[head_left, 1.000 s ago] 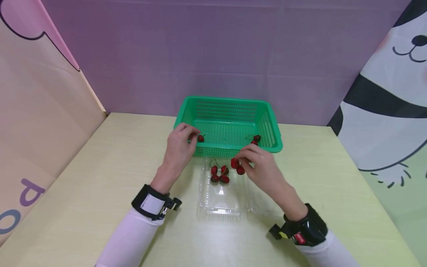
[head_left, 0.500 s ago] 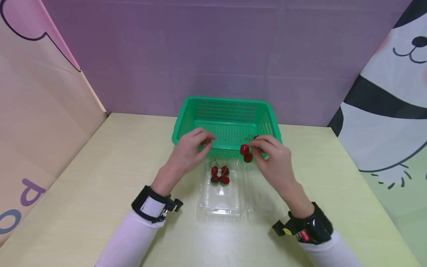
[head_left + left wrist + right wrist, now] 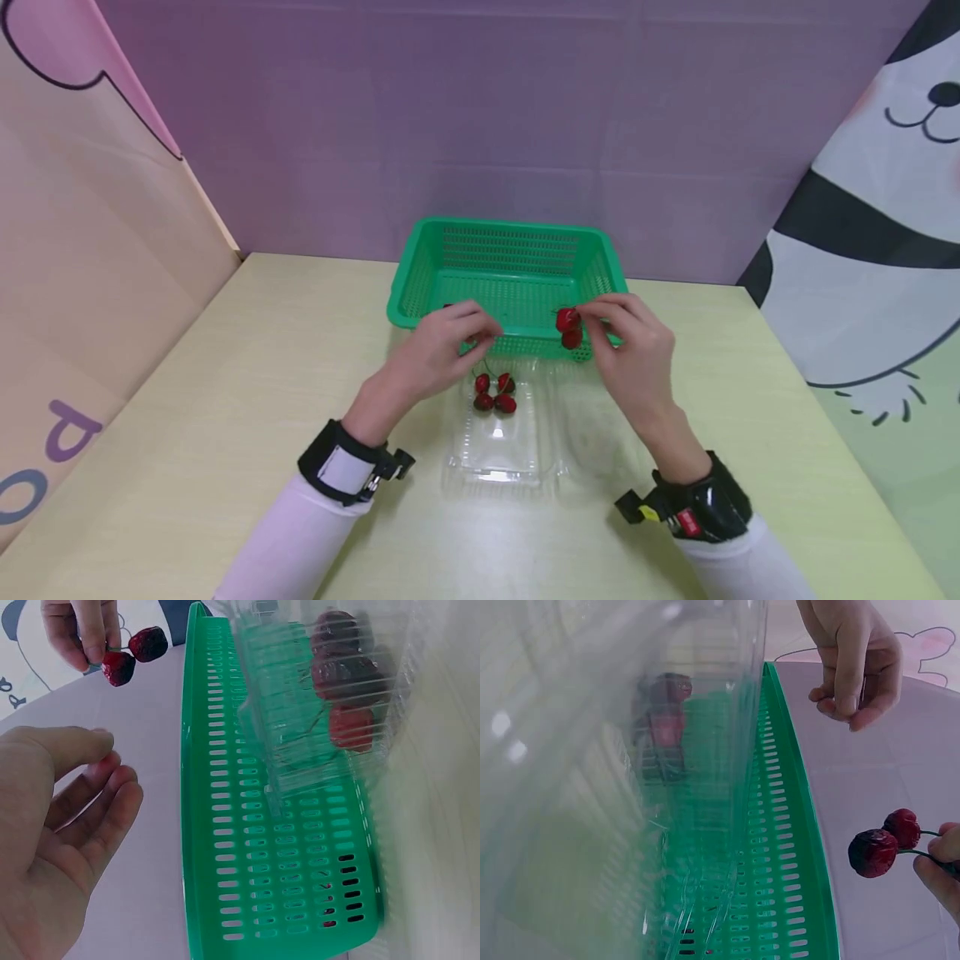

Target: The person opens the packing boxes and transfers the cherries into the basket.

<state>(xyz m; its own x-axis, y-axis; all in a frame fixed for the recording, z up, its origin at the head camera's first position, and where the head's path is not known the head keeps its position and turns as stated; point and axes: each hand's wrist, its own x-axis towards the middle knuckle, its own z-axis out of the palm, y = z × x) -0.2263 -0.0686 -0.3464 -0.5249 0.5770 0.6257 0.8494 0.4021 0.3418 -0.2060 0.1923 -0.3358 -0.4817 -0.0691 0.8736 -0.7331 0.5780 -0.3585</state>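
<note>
My right hand (image 3: 633, 350) pinches the thin green stems of two dark red cherries (image 3: 873, 853), which hang over the front right rim of the green basket (image 3: 510, 343). My left hand (image 3: 444, 350) hovers by the middle of the basket's front rim; its fingers are loosely bent, thumb near the index finger, and nothing shows between them in the left wrist view. Several cherries (image 3: 483, 402) with stems lie in the far part of the clear plastic box (image 3: 498, 454), below my left hand. A cherry (image 3: 447, 306) in the basket is mostly hidden behind that hand.
The box's clear lid (image 3: 600, 442) lies folded out to its right. The basket stands behind the box on a pale wooden table (image 3: 225, 400). A purple backdrop (image 3: 487, 108) rises behind, with printed cloth panels at either side.
My right hand has carried the cherry pair from over the box up and right to the basket rim. My left hand has moved right and slightly nearer, off the basket's left cherries.
</note>
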